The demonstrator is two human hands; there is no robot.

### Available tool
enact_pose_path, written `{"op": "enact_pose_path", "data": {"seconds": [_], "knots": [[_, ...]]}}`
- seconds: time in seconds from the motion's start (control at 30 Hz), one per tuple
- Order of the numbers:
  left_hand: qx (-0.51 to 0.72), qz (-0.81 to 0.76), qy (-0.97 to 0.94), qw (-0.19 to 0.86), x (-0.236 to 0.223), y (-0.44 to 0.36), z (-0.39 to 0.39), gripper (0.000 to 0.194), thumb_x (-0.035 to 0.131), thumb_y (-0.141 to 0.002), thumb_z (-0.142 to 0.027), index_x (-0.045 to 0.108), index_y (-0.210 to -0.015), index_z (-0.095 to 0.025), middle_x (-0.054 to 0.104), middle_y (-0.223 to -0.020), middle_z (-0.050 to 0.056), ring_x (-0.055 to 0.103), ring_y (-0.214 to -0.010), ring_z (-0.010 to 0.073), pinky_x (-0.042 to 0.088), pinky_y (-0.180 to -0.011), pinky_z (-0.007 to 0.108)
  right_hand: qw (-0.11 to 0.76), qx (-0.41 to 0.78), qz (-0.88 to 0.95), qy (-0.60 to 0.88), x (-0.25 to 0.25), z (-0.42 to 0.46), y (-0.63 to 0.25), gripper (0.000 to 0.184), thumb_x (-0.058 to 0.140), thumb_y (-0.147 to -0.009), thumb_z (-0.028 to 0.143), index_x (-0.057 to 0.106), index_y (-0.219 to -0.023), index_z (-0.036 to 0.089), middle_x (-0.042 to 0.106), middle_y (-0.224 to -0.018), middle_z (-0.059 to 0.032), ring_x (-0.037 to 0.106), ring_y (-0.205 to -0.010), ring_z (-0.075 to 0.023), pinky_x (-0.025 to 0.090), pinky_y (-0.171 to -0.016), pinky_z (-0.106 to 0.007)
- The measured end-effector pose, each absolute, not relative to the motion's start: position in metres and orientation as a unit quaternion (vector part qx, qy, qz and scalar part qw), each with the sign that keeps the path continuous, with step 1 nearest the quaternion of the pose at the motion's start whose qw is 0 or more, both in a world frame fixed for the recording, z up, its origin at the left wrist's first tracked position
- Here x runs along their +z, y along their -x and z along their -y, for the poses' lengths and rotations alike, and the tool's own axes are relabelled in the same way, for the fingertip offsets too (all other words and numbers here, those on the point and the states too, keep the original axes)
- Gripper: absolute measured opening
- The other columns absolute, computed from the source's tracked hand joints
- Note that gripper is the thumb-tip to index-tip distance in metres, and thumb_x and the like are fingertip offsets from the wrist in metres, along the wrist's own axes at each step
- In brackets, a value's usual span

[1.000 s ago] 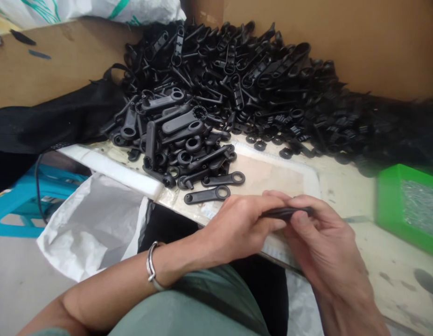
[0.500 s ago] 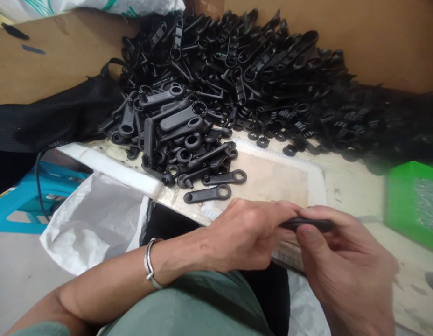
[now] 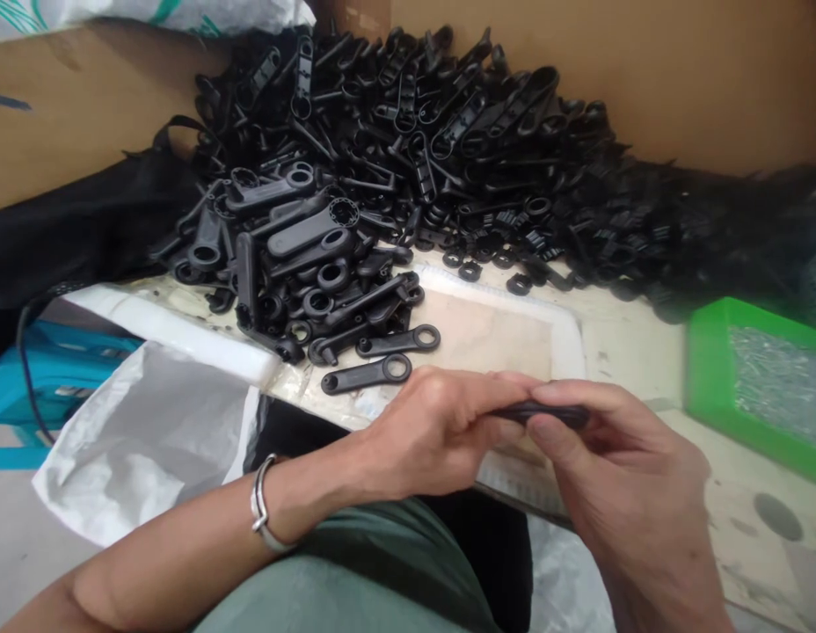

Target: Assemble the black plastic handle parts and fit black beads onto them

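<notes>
A slim black plastic crank arm [image 3: 546, 413] is held edge-on between both hands above the table's front edge. My left hand [image 3: 440, 431] wraps its near-left end, fingers closed and partly hidden behind the knuckles. On the other end, my right hand [image 3: 625, 466] pinches it between thumb and fingers. Much of the part is covered by the fingers. Two similar black crank arms [image 3: 367, 374], each with a ring at one end, lie just beyond my left hand. Behind them rises a heap of such arms [image 3: 316, 237].
A big pile of black plastic parts [image 3: 408, 123] fills the back against brown cardboard [image 3: 645, 79]. On the right stands a green bin [image 3: 708, 360] of small metal pieces [image 3: 783, 378]. A white bag [image 3: 150, 440] hangs at the left edge, near a blue stool [image 3: 65, 369].
The view has shifted slightly right, so the scene appears further left and more of the green bin shows. Both hands keep hold of the black part, with little change in grip.
</notes>
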State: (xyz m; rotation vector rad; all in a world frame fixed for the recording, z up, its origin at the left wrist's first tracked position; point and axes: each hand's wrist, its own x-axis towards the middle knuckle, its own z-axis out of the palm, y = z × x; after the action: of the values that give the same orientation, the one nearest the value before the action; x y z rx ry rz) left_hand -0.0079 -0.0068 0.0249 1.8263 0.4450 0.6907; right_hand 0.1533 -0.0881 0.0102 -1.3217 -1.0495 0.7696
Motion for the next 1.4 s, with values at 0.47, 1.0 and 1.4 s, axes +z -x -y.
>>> {"op": "enact_pose_path", "data": {"seconds": [0.47, 1.0, 1.4], "knots": [[0.317, -0.209, -0.645, 0.664, 0.023, -0.002, 0.001, 0.04, 0.072, -0.082, -0.009, 0.069, -0.12, -0.021, 0.072, -0.122, 0.003, 0.067, -0.114, 0.0183, 0.05, -0.099, 0.028, 0.68, 0.457, 0.298, 0.491, 0.006, 0.074, -0.158, 0.009, 0.08, -0.085, 0.037, 0.076, -0.093, 0.034, 0.081, -0.104, 0.0029, 0.076, -0.102, -0.0212, 0.061, -0.096, -0.04], [0.368, -0.238, -0.394, 0.808, 0.014, -0.012, 0.001, 0.034, 0.083, -0.077, -0.028, 0.068, -0.103, -0.012, 0.076, -0.1, 0.01, 0.071, -0.092, 0.0168, 0.054, -0.085, 0.028, 0.595, 0.304, 0.36, 0.651, 0.001, 0.088, -0.138, 0.012, 0.082, -0.082, 0.033, 0.078, -0.092, 0.027, 0.065, -0.14, -0.0042, 0.055, -0.137, -0.029, 0.037, -0.12, -0.054], [0.297, -0.195, -0.786, 0.505, 0.023, -0.001, 0.001, 0.038, 0.061, -0.095, -0.014, 0.066, -0.132, -0.022, 0.073, -0.126, 0.004, 0.067, -0.113, 0.0179, 0.049, -0.099, 0.025, 0.613, 0.422, 0.388, 0.543, 0.013, 0.072, -0.15, 0.026, 0.085, -0.08, 0.028, 0.076, -0.105, 0.031, 0.08, -0.105, -0.0015, 0.076, -0.098, -0.0199, 0.063, -0.086, -0.026]]}}
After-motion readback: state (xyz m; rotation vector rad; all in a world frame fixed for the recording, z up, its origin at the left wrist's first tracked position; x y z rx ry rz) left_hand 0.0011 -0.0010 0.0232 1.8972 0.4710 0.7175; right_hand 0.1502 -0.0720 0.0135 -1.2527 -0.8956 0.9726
